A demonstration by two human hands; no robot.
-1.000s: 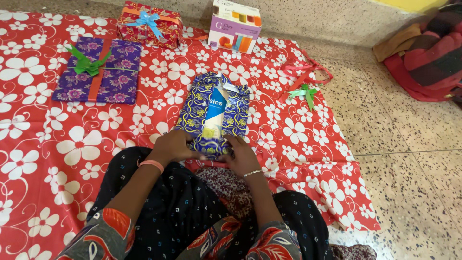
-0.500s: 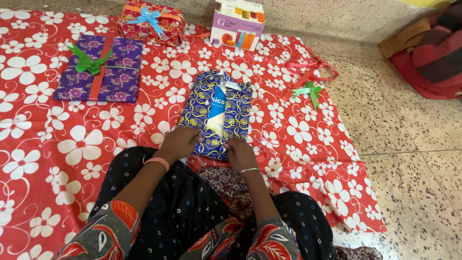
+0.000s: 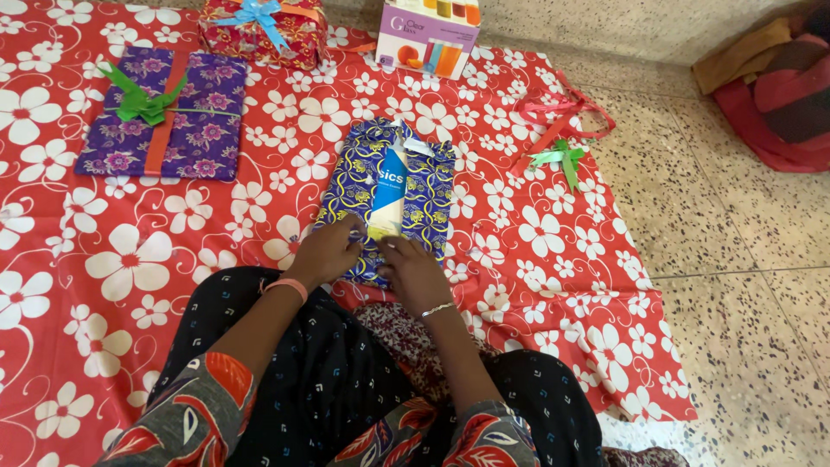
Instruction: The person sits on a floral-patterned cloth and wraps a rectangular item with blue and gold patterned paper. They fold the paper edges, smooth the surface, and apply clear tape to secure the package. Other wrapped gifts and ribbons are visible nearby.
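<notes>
Both hands sit at the near end of the half-wrapped parcel (image 3: 386, 197), a flat box in blue-and-yellow patterned paper with a strip of bare box showing down its middle. It lies on the red flowered sheet (image 3: 130, 259), just beyond the person's knees. A second ago the hands cupped the parcel's near edge from either side; since then they have come up onto its top and closed toward the middle seam. The left hand (image 3: 326, 252) lies flat with fingers together, pressing the left flap down. The right hand (image 3: 413, 272) has its fingertips bunched at the seam; whether they pinch the paper I cannot tell. This suggests work has moved from the end to the seam. Far left lie a purple wrapped gift (image 3: 160, 117) with a green bow and a red wrapped gift (image 3: 262, 30); loose ribbons (image 3: 558, 130) lie to the right.
</notes>
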